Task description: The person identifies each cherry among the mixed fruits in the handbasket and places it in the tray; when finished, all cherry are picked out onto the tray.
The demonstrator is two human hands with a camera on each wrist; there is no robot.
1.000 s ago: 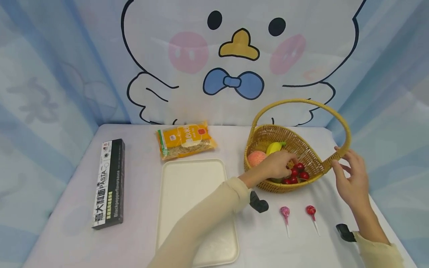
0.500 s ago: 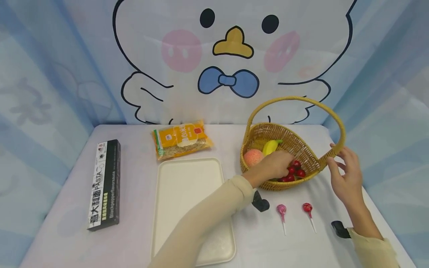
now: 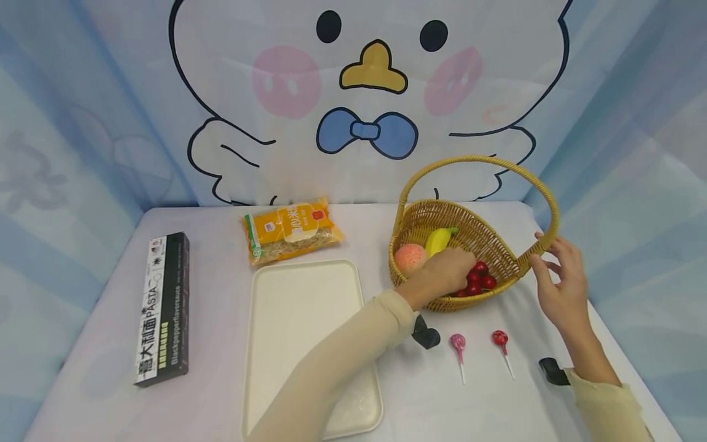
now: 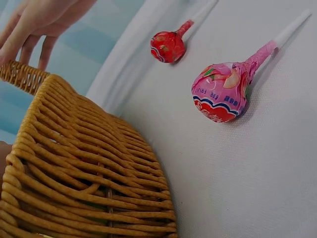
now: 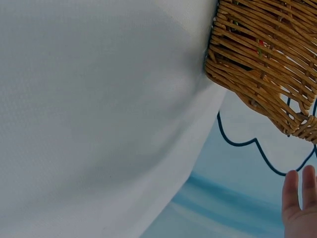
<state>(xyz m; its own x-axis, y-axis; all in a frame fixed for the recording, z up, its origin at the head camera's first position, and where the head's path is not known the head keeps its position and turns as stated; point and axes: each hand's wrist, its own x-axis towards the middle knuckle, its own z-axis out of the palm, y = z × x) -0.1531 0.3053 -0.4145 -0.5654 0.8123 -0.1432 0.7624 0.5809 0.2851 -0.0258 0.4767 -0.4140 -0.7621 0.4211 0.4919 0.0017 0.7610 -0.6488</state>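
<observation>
A brown wicker basket [image 3: 502, 255] with a tall arched handle stands at the right of the table in the head view. My left hand [image 3: 448, 270] reaches over its near rim; the fingertips are hidden inside, so what they hold cannot be seen. Red cherries [image 3: 474, 285] lie beside that hand, with a peach [image 3: 410, 258] and a yellow banana [image 3: 439, 241] behind it. My right hand [image 3: 563, 285] holds the foot of the basket handle [image 3: 544, 242] between thumb and fingers. In the left wrist view the basket wall [image 4: 94, 168] fills the lower left.
Two wrapped lollipops, one pink [image 3: 458, 344] and one red [image 3: 500, 339], lie in front of the basket. A cream tray [image 3: 298, 294] sits mid-table, below an orange food packet [image 3: 293, 230]. At the left lies a black-and-white pasta box [image 3: 162, 307]. Curtains surround the table.
The whole scene has shifted slightly left in the head view. My left hand's fingers have gone deeper among the fruit, out of sight. My right hand stays at the handle.
</observation>
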